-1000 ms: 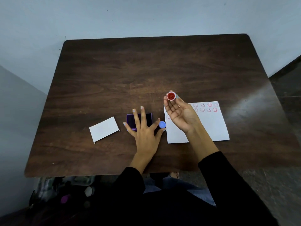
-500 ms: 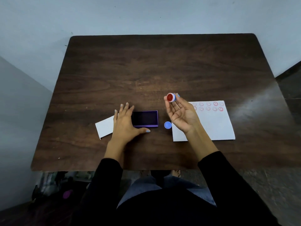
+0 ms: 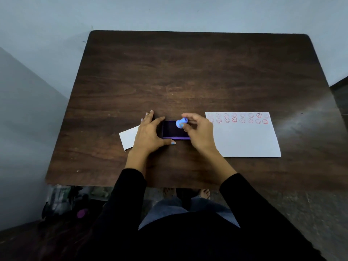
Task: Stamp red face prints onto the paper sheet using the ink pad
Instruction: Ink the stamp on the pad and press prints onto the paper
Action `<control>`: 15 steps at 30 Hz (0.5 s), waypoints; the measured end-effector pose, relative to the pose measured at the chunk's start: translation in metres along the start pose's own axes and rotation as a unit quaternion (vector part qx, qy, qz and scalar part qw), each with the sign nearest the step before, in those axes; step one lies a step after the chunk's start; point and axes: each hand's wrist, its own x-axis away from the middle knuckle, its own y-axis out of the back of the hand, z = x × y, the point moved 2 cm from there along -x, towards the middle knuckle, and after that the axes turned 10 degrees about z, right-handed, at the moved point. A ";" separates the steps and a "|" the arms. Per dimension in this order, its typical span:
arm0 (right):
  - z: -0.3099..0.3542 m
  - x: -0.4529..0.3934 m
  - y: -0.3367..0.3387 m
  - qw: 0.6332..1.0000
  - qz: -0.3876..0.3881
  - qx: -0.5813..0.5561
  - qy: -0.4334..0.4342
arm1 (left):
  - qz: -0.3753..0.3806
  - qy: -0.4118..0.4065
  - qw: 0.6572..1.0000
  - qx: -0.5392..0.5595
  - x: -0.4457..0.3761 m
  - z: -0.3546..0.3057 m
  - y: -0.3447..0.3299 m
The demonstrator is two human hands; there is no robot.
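A purple ink pad (image 3: 172,131) lies open on the dark wooden table (image 3: 188,72), near its front middle. My left hand (image 3: 150,134) rests flat against the pad's left side, thumb along its front edge, holding nothing. My right hand (image 3: 199,130) pinches a small blue stamp (image 3: 181,123) over the pad's right half, stamp face turned down; whether it touches the ink I cannot tell. To the right lies the white paper sheet (image 3: 244,140), with two rows of red face prints (image 3: 239,118) along its far edge.
A smaller white card (image 3: 128,137) lies left of my left hand, partly under it. The table's front edge runs just below my forearms. Bags and clutter (image 3: 64,202) sit on the floor under the table's left side. A wall stands behind the table.
My right hand turned the stamp face down and carried it left from above the paper to over the ink pad. My left hand slid off the pad to its left side.
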 end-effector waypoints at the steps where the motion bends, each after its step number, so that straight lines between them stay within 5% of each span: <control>1: 0.000 0.003 -0.005 0.998 0.002 0.061 0.028 | -0.001 -0.002 1.000 -0.002 0.000 0.000 0.000; 6: 0.002 0.007 -0.016 0.969 0.014 0.226 0.099 | 0.002 -0.006 1.000 -0.007 0.001 -0.001 0.001; 15: 0.009 0.003 -0.023 0.945 0.052 0.307 0.098 | 0.002 -0.007 1.000 -0.010 0.000 -0.001 0.000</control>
